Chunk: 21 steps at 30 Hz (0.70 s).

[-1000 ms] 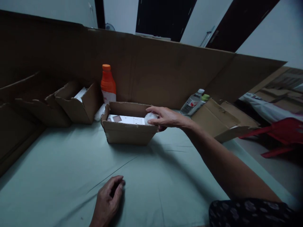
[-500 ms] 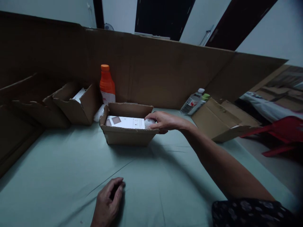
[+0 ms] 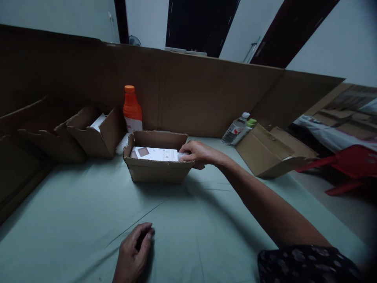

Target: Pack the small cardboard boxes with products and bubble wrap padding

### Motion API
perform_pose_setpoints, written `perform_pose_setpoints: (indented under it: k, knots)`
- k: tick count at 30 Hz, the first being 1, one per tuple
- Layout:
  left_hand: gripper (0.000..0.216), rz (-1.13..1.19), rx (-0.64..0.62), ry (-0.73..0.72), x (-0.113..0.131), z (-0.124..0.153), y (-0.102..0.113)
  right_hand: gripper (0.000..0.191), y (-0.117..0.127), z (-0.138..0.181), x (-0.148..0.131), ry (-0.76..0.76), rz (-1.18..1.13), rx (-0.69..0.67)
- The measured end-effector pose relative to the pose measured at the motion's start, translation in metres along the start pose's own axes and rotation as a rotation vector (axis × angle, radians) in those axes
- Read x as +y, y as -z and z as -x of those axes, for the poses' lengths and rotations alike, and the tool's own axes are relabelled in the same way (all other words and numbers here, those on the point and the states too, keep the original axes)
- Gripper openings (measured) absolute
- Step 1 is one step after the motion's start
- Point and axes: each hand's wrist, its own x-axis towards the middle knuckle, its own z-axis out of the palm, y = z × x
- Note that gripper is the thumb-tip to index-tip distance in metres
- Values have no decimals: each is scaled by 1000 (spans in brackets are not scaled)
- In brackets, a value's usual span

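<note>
My right hand [image 3: 196, 153] reaches to the right end of an open cardboard box [image 3: 159, 173]. Its fingers are closed on a clear bubble-wrapped item [image 3: 182, 156], mostly hidden by the hand and the box wall. Beside that item, a white printed box [image 3: 156, 153] lies lengthwise inside the cardboard box. Nearer to me, my left hand [image 3: 136, 247] rests on the green cloth [image 3: 176, 220], loosely curled, with a gap between thumb and index finger and nothing visible in it.
An orange bottle [image 3: 132, 110] stands behind the box, with bubble wrap [image 3: 122, 144] beside it. More cardboard boxes [image 3: 91, 137] line the left. At right are a clear bottle [image 3: 235, 129], a green-capped bottle [image 3: 246, 127] and a tilted carton [image 3: 265, 151]. A cardboard wall [image 3: 206, 90] runs behind.
My right hand has moved slightly farther into the box's right end, and the bubble-wrapped item sits lower there. My left hand stays in place. The camera view has shifted slightly.
</note>
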Motion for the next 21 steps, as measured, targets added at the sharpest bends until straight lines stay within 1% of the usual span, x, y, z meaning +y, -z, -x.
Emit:
perform_pose_setpoints:
  k: [3, 5, 9, 11, 13, 14, 16, 17, 18, 19, 20, 21]
  knots:
    - [31, 9, -1, 5, 2, -1, 2, 17, 2, 8, 7, -11, -230, 43]
    - [32, 16, -18, 31, 5, 0, 3, 16, 0, 11, 13, -19, -319, 82]
    - [37, 34, -36, 148, 16, 2, 3, 8, -10, 10, 19, 59, -311, 140]
    - [40, 41, -49, 201, 22, 0, 6, 9, -14, 13, 20, 112, -328, 213]
    - [42, 32, -67, 219, 27, -5, 15, 13, -16, 23, 22, 155, -369, 366]
    - [43, 19, -71, 219, 29, -9, 21, 14, -18, 30, 24, 169, -398, 483]
    - [46, -7, -58, 226, 33, -21, 36, 17, -23, 48, 32, 166, -464, 763]
    - [47, -14, -33, 236, 34, -29, 43, 18, -28, 57, 38, 143, -495, 891]
    - [49, -11, 3, 248, 36, -37, 49, 19, -34, 66, 46, 108, -524, 987]
    - [52, 4, 45, 255, 37, -47, 54, 20, -42, 73, 54, 69, -546, 1035]
    - [55, 25, 88, 255, 38, -57, 57, 20, -52, 78, 61, 31, -561, 1032]
    - [58, 49, 122, 248, 39, -68, 57, 20, -64, 82, 68, 1, -570, 980]
